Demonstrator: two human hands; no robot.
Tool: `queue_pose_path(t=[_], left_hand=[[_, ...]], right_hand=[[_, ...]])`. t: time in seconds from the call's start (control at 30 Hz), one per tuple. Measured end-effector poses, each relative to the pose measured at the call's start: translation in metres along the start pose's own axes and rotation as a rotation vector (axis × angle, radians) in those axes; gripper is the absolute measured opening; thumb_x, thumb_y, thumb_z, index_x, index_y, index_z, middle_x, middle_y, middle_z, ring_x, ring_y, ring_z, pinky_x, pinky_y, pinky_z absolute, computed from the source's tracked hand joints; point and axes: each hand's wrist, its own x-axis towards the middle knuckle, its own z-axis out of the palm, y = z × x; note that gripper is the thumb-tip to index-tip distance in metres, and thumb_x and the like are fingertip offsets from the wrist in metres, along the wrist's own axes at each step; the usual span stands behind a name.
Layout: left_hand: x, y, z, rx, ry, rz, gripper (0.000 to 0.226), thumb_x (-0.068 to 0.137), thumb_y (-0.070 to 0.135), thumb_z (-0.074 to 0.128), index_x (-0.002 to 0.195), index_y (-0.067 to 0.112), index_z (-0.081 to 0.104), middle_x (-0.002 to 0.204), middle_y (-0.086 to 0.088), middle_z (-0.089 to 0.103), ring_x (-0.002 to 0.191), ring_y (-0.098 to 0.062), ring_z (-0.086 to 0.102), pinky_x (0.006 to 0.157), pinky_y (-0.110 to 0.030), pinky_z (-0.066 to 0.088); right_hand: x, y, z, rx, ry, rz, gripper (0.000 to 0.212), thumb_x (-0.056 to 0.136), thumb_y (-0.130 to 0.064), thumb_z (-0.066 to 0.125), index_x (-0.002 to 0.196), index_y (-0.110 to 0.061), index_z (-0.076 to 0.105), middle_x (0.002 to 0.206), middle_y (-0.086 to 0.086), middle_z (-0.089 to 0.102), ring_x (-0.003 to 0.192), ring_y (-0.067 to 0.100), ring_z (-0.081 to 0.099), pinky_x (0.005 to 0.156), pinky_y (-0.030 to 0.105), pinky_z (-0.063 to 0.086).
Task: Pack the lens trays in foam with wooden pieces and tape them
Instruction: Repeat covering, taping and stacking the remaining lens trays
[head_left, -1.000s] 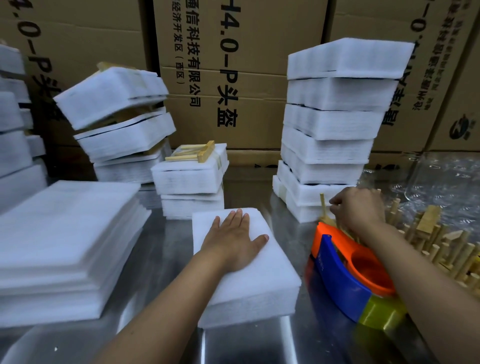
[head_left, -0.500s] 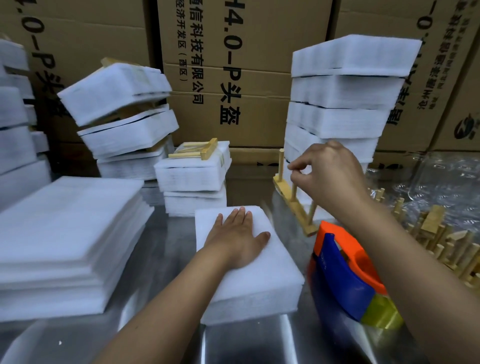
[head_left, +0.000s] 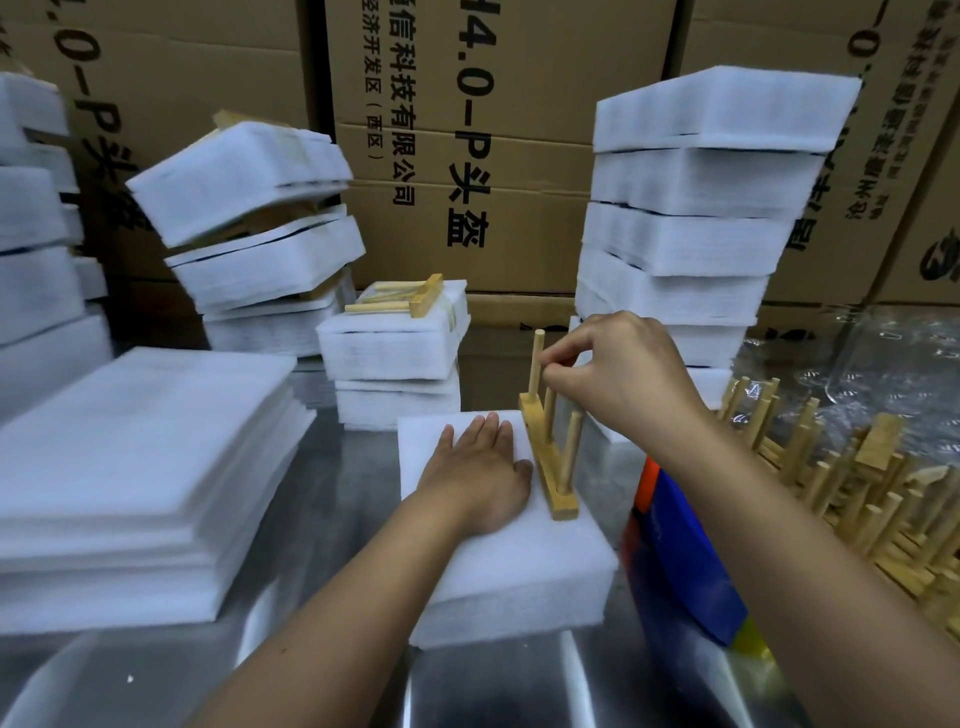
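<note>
My left hand presses flat, fingers straight, on the foam bundle before me, my right hand pinches a peg of the wooden piece just over its top, so laying and taping remain, I judge.

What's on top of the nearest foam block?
On the foam block: the left hand, flat, and a wooden peg piece held upright by the right hand. Whatever is inside is hidden.
</note>
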Motion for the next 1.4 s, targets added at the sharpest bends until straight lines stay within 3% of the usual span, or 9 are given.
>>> queue_pose_path(t=[0.17, 0.33, 0.5, 0.7, 0.83, 1.03, 1.17, 1.27, 1.4], left_hand=[[0.001, 0.000, 0.001, -0.001, 0.002, -0.001, 0.061, 0.100, 0.042, 0.014, 0.151, 0.013, -0.002, 0.159, -0.003, -0.009, 0.146, -0.015, -0.011, 0.116, -0.039, -0.007], [0.001, -0.001, 0.001, -0.002, 0.006, -0.002, 0.061, 0.100, 0.042, 0.014, 0.151, 0.013, -0.001, 0.159, -0.003, -0.009, 0.146, -0.015, -0.010, 0.117, -0.039, -0.007], [0.002, 0.000, 0.001, -0.012, -0.003, -0.004, 0.061, 0.100, 0.043, 0.013, 0.151, 0.013, -0.002, 0.159, -0.002, -0.009, 0.146, -0.015, -0.011, 0.116, -0.039, -0.008], [0.001, 0.000, 0.001, -0.027, 0.004, -0.006, 0.061, 0.099, 0.043, 0.013, 0.151, 0.014, -0.002, 0.159, -0.002, -0.008, 0.146, -0.015, -0.011, 0.117, -0.040, -0.007], [-0.001, 0.001, -0.001, -0.045, 0.004, -0.002, 0.060, 0.099, 0.040, 0.013, 0.151, 0.014, -0.002, 0.159, -0.002, -0.008, 0.146, -0.015, -0.010, 0.117, -0.040, -0.007], [-0.003, 0.004, -0.004, -0.054, -0.005, -0.013, 0.059, 0.100, 0.037, 0.011, 0.151, 0.012, -0.002, 0.159, -0.003, -0.008, 0.146, -0.014, -0.010, 0.118, -0.039, -0.006], [-0.003, 0.004, -0.003, -0.050, 0.003, -0.001, 0.058, 0.100, 0.037, 0.011, 0.152, 0.014, 0.000, 0.160, -0.003, -0.006, 0.146, -0.015, -0.009, 0.118, -0.041, -0.004], [-0.002, 0.002, -0.002, -0.065, -0.002, -0.006, 0.059, 0.099, 0.038, 0.011, 0.152, 0.014, -0.001, 0.159, -0.002, -0.008, 0.146, -0.013, -0.009, 0.117, -0.038, -0.006], [-0.001, 0.001, -0.001, -0.062, -0.010, -0.006, 0.061, 0.099, 0.041, 0.013, 0.151, 0.014, -0.003, 0.159, -0.001, -0.009, 0.145, -0.012, -0.011, 0.117, -0.036, -0.008]], right_hand=[[0.008, 0.000, -0.009, 0.053, -0.001, 0.027, 0.012, 0.077, -0.020, 0.067, 0.077, -0.025, 0.078, 0.079, -0.014, 0.069, 0.059, -0.005, 0.049, 0.051, -0.002, 0.032], [0.011, -0.002, -0.011, 0.077, -0.070, 0.008, 0.013, 0.075, -0.017, 0.067, 0.073, -0.023, 0.078, 0.073, -0.016, 0.068, 0.054, -0.020, 0.047, 0.047, 0.000, 0.034], [0.008, -0.002, 0.000, 0.071, -0.101, 0.013, 0.012, 0.077, -0.016, 0.067, 0.076, -0.021, 0.079, 0.057, -0.026, 0.050, 0.060, -0.025, 0.045, 0.052, -0.002, 0.034], [0.006, -0.005, 0.004, 0.058, -0.100, -0.011, 0.014, 0.076, -0.016, 0.066, 0.077, -0.021, 0.079, 0.079, -0.009, 0.071, 0.063, -0.003, 0.051, 0.060, 0.001, 0.035], [0.005, -0.005, 0.006, 0.062, -0.083, -0.003, 0.014, 0.075, -0.017, 0.066, 0.077, -0.021, 0.079, 0.082, -0.006, 0.074, 0.078, 0.008, 0.060, 0.059, -0.002, 0.034], [0.005, -0.007, 0.011, 0.080, -0.086, -0.002, 0.013, 0.076, -0.016, 0.066, 0.074, -0.018, 0.078, 0.074, -0.020, 0.066, 0.059, -0.011, 0.051, 0.070, 0.013, 0.043], [0.003, -0.007, 0.017, 0.245, -0.136, -0.013, 0.008, 0.078, -0.027, 0.071, 0.083, -0.027, 0.078, 0.064, -0.023, 0.064, 0.060, -0.020, 0.052, 0.053, 0.002, 0.039], [0.000, 0.001, 0.021, 0.587, -0.044, 0.134, 0.015, 0.083, -0.044, 0.066, 0.077, -0.032, 0.074, 0.067, -0.022, 0.068, 0.065, -0.015, 0.057, 0.055, 0.007, 0.040], [-0.009, 0.025, 0.042, 0.765, 0.055, 0.477, 0.033, 0.095, -0.037, 0.049, 0.080, -0.021, 0.073, 0.048, -0.015, 0.057, 0.046, -0.003, 0.049, 0.053, 0.017, 0.037]])
